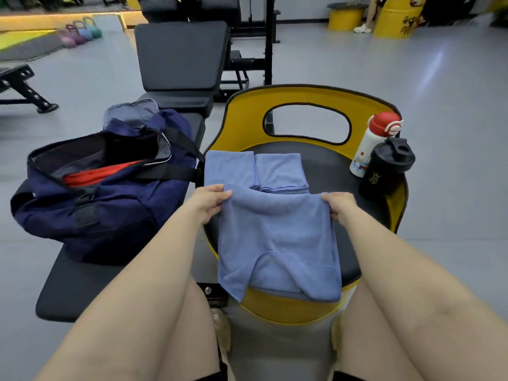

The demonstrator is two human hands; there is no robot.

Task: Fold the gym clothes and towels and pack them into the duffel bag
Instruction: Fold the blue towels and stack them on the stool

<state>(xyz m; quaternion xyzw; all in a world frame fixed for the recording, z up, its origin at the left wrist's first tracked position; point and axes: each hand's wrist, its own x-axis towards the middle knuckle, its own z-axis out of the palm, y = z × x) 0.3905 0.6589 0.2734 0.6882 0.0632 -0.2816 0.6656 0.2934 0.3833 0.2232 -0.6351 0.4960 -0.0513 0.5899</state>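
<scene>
A blue towel (pixel 277 237) hangs folded over in front of me, its lower edge draped over the front of the yellow chair seat (pixel 324 166). My left hand (pixel 209 200) pinches its upper left corner and my right hand (pixel 339 206) pinches its upper right corner. Behind it, two folded blue towels (pixel 258 170) lie side by side on the seat. The navy duffel bag (pixel 104 199) lies unzipped on the black bench (pixel 74 292) to the left, with a red garment (pixel 96 174) inside.
A white bottle with a red lid (pixel 371 147) and a black shaker bottle (pixel 384 166) stand on the seat's right edge. A grey cloth (pixel 132 111) lies behind the bag. Kettlebells (pixel 81 33) sit far left; a person's legs show by yellow drums (pixel 395 17).
</scene>
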